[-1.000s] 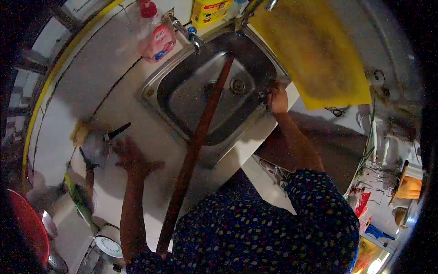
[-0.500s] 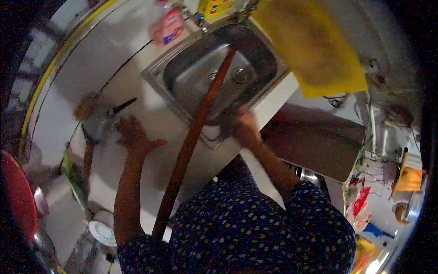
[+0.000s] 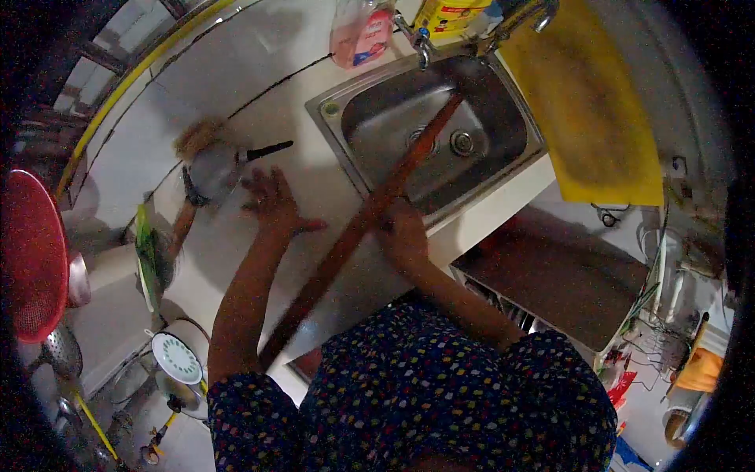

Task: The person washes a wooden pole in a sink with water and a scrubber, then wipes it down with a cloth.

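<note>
A long reddish-brown stick (image 3: 346, 245) slants from the counter's front edge into the steel sink (image 3: 377, 106). My left hand (image 3: 275, 203) rests on the counter to its left, fingers spread and holding nothing. Just beyond those fingertips is a roundish, see-through item with a black handle (image 3: 269, 150), beside a tan, bristly item (image 3: 197, 138). My right hand (image 3: 403, 236) is at the near left edge of the sink, against the stick's right side. Its fingers are curled and dark, and what they hold, if anything, is hidden.
Behind the sink are a faucet (image 3: 423, 49), a pink soap bottle (image 3: 363, 35) and a yellow package (image 3: 452, 17). A yellow sheet (image 3: 594, 110) lies right of the sink. Leaves (image 3: 146, 256), a dial scale (image 3: 178, 358) and a red colander (image 3: 35, 256) are at left.
My right hand has moved from the sink's right rim leftward to the near left edge beside the stick. My left hand stays spread. The whole view has shifted.
</note>
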The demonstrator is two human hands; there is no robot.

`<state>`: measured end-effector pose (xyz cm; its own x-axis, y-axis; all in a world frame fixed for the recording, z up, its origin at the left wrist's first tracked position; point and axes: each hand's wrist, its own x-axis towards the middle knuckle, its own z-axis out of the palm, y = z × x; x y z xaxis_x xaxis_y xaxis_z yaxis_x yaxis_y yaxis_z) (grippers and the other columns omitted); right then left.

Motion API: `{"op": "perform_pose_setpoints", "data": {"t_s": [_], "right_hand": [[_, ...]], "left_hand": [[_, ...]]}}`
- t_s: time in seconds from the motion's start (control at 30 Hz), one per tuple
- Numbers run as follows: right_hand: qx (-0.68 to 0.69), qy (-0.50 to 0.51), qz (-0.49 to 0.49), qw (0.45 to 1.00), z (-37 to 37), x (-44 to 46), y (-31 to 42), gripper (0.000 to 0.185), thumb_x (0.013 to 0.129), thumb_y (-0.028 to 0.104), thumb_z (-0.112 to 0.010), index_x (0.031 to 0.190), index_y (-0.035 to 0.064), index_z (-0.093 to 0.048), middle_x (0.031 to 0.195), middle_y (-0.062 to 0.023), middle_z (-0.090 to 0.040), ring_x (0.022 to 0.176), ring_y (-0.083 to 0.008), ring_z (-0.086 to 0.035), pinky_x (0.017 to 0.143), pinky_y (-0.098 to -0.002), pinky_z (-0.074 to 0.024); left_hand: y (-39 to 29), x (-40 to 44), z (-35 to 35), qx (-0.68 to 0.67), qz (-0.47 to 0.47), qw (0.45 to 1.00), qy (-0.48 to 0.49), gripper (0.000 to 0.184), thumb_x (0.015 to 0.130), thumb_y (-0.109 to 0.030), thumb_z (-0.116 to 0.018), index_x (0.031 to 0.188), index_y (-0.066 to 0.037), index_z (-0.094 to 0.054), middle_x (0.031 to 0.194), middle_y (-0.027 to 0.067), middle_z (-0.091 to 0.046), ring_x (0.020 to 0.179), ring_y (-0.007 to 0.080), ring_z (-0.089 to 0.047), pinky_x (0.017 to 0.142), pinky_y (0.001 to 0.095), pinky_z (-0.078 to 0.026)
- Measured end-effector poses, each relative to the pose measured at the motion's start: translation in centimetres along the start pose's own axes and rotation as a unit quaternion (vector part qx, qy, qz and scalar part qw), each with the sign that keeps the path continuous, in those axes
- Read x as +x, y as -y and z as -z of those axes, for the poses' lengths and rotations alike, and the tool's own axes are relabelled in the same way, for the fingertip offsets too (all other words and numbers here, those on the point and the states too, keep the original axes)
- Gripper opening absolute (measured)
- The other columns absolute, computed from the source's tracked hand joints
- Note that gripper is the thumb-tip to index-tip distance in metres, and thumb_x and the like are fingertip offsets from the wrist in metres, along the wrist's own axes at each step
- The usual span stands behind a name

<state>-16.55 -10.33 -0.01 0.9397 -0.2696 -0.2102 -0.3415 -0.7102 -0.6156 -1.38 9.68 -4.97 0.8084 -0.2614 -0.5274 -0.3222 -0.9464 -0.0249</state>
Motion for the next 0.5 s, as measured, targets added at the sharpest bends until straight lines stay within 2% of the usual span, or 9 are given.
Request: {"op": "perform_pose_setpoints", "data": {"t_s": [0.03,0.1,0.17,0.23,0.27,0.33,0.37,0.43,0.5], "right_hand": [[0.022,0.006,0.016,1.0,-0.4,0.8,0.4,0.045,0.081,0.021,-0.066,0.118,-0.002,-0.053,0.109,-0.0248,-0.058,0.108,-0.0404,-0.054,0.093,-0.0469,-0.0429],[0.023,0.014,-0.125,0.992,-2.3,2.5,0.2,0.042,0.084,0.022,-0.064,0.117,-0.0032,-0.054,0.1,-0.0255,-0.061,0.096,-0.0404,-0.059,0.087,-0.0463,-0.046],[0.004,0.037,-0.125,0.991,-3.0,3.4,-0.7,0.044,0.085,0.023,-0.063,0.119,-0.0032,-0.053,0.106,-0.0263,-0.059,0.101,-0.0398,-0.057,0.09,-0.0458,-0.0447],[-0.016,0.063,-0.134,0.989,-3.7,2.9,-3.0,0.046,0.087,0.025,-0.061,0.121,-0.0031,-0.051,0.112,-0.027,-0.058,0.106,-0.0392,-0.056,0.093,-0.0453,-0.0433],[-0.119,-0.01,0.05,0.992,-4.0,2.1,-4.7,0.048,0.088,0.026,-0.059,0.125,-0.0026,-0.049,0.119,-0.027,-0.054,0.111,-0.038,-0.054,0.096,-0.0441,-0.0415],[-0.218,-0.088,0.229,0.945,-3.4,0.1,-4.5,0.05,0.09,0.028,-0.056,0.128,-0.0022,-0.046,0.126,-0.027,-0.05,0.116,-0.0368,-0.051,0.099,-0.0428,-0.0396],[-0.102,-0.038,0.124,0.986,-1.9,-0.9,-2.6,0.051,0.092,0.029,-0.054,0.131,-0.002,-0.043,0.132,-0.026,-0.045,0.119,-0.0368,-0.048,0.102,-0.042,-0.0372],[0.015,0.013,0.023,1.0,-0.4,-0.2,-2.1,0.053,0.093,0.03,-0.051,0.134,-0.0019,-0.041,0.137,-0.0249,-0.04,0.122,-0.0369,-0.046,0.105,-0.0412,-0.0347],[0.14,0.08,0.021,0.987,0.8,1.2,-2.5,0.05,0.093,0.029,-0.054,0.132,-0.0004,-0.044,0.138,-0.0231,-0.041,0.12,-0.0383,-0.048,0.102,-0.0414,-0.0388]], "left_hand": [[0.2,0.4,-0.9,0.001,-0.01,0.999,-0.03,0.153,0.039,-0.077,-0.076,0.148,0.001,-0.002,0.151,0.0321,0.007,0.135,0.0582,0.006,0.092,0.0779,-0.022],[0.5,2.3,-1.3,-0.001,-0.009,1.0,-0.001,0.149,0.042,-0.074,-0.077,0.147,0.002,-0.005,0.151,0.0323,0.003,0.136,0.0564,0.001,0.092,0.077,-0.025],[0.3,3.7,-1.2,0.0,-0.007,1.0,0.023,0.144,0.045,-0.071,-0.079,0.147,0.002,-0.008,0.151,0.0325,-0.002,0.137,0.0546,-0.004,0.091,0.0761,-0.028],[-0.5,3.3,-1.5,0.076,0.027,0.997,-0.017,0.114,0.063,-0.057,-0.078,0.143,0.005,-0.024,0.146,0.0347,-0.017,0.132,0.0508,-0.028,0.092,0.0686,-0.037],[-0.5,3.1,-1.1,0.079,0.023,0.996,-0.019,0.114,0.063,-0.057,-0.078,0.143,0.005,-0.024,0.146,0.0347,-0.017,0.132,0.0508,-0.028,0.092,0.0686,-0.037],[-0.7,2.5,1.1,0.078,-0.077,0.994,-0.024,0.081,0.075,-0.044,-0.071,0.133,0.003,-0.04,0.137,0.0306,-0.038,0.121,0.0444,-0.046,0.09,0.0588,-0.043],[-1.0,2.5,1.7,0.078,-0.11,0.99,-0.028,0.07,0.079,-0.039,-0.069,0.13,0.003,-0.046,0.134,0.0293,-0.044,0.117,0.0423,-0.052,0.09,0.0555,-0.046],[-2.0,3.3,1.8,0.013,-0.276,0.948,0.159,0.044,0.083,-0.03,-0.063,0.117,-0.002,-0.058,0.113,0.0217,-0.062,0.1,0.0367,-0.063,0.084,0.0458,-0.05],[-4.2,3.2,-0.3,0.002,-0.292,0.941,0.173,0.042,0.082,-0.029,-0.063,0.115,-0.004,-0.06,0.107,0.0192,-0.065,0.096,0.0357,-0.064,0.081,0.0451,-0.051]]}}
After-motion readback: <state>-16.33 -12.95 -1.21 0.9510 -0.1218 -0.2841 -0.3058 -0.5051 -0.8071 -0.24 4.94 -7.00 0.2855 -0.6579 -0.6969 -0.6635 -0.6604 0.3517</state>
